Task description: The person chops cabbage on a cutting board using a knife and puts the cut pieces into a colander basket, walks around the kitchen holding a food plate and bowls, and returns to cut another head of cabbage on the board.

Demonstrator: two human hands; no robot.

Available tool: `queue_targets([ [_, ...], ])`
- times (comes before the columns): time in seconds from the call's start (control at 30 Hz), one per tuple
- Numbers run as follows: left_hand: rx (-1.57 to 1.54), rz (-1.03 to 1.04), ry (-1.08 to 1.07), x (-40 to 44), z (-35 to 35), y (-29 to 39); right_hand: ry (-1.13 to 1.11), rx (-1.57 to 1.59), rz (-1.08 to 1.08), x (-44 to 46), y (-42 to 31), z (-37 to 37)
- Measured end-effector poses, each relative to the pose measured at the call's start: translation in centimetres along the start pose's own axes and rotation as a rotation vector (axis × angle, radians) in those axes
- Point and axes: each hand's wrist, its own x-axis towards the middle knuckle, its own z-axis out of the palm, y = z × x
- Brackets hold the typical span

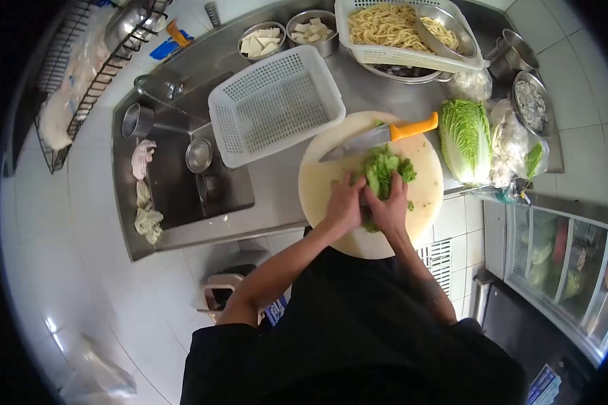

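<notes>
On a round cutting board (321, 192) lies a bunch of green leafy lettuce (383, 169). My left hand (345, 206) presses on its near left side with fingers curled. From the right, my right hand (389, 208) grips the same leaves, the thumbs of both hands close together. Part of the bunch is hidden under my fingers, and small green bits lie around it. Beyond the leaves rests a knife (368, 140) with an orange handle, its blade pointing left.
Left of the board stands a white perforated basket (277, 108), beside a sink (230, 192). At the back are a basket of noodles (385, 27) and two bowls of white pieces (262, 42). A napa cabbage (465, 142) sits right of the board.
</notes>
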Motion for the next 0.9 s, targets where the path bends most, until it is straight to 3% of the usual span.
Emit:
queue_targets([
  [0.13,-0.142,0.133,-0.070,0.4,-2.9,-0.5,0.215,0.261,0.040,-1.6,-2.5,0.6],
  [0.2,-0.321,0.355,0.028,1.8,-5.5,-1.0,0.263,0.309,0.032,-1.4,-7.3,-0.3],
  [0.33,-0.408,0.430,0.112,5.0,-15.1,-4.3,0.216,0.483,-0.251,2.8,-14.8,2.9],
  [0.37,-0.365,0.412,0.082,6.2,-16.5,-6.9,0.245,0.308,-0.294,4.5,-16.3,4.4],
  [0.4,-0.366,0.327,0.041,7.1,-19.7,-7.7,0.139,0.388,-0.208,5.2,-19.5,4.6],
  [0.5,-0.194,0.127,-0.107,10.8,-24.9,-13.0,-0.014,0.221,-0.205,10.9,-19.8,10.7],
  [0.53,-0.127,0.108,-0.095,12.0,-25.0,-15.8,0.006,0.228,-0.199,10.9,-19.5,9.7],
  [0.6,0.019,0.094,-0.092,14.6,-23.9,-22.4,-0.237,-0.035,-0.172,9.7,-18.4,6.4],
  [0.63,0.149,0.060,-0.080,14.9,-23.7,-24.5,-0.168,0.052,-0.131,8.0,-16.6,4.2],
  [0.67,0.024,0.074,-0.131,13.4,-24.7,-22.3,0.027,0.002,-0.168,7.9,-12.3,3.8],
  [0.7,0.022,0.052,-0.126,12.8,-24.1,-22.4,0.018,-0.246,-0.190,7.4,-9.6,1.6],
  [0.73,0.001,0.092,-0.113,12.8,-23.4,-22.6,0.146,-0.099,0.027,5.9,-7.4,0.0],
  [0.8,-0.025,0.237,-0.027,11.7,-21.7,-21.9,0.285,-0.360,0.032,6.0,-0.5,0.2],
  [0.87,-0.189,0.216,0.059,10.1,-18.1,-19.7,0.307,-0.409,-0.035,5.5,-0.8,1.2],
  [0.9,-0.257,0.222,-0.005,8.6,-16.8,-17.2,0.320,-0.467,-0.100,4.8,-0.9,2.0],
])
